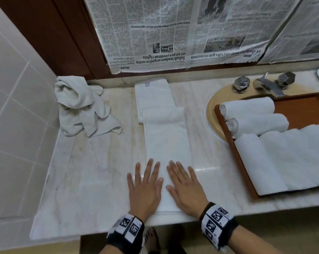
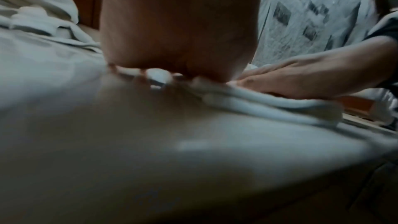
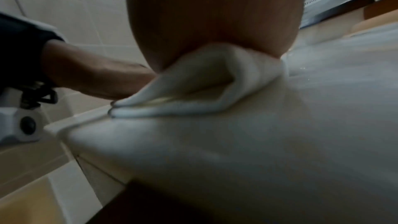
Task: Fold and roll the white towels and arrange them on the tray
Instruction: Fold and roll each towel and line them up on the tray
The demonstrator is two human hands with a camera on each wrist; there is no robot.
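Behind counter, newspaper [image 1: 166,33] headline "Sabah leaders urged to unite"

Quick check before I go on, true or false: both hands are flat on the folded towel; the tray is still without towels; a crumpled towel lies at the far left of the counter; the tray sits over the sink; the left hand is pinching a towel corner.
1. Both hands lie flat on the folded towel. True: left hand and right hand press its near end.
2. The tray has no towels. False: rolled towels already lie on it.
3. A crumpled towel lies far left. True.
4. The tray sits over the sink. True.
5. The left hand pinches a corner. False: its fingers are straight.
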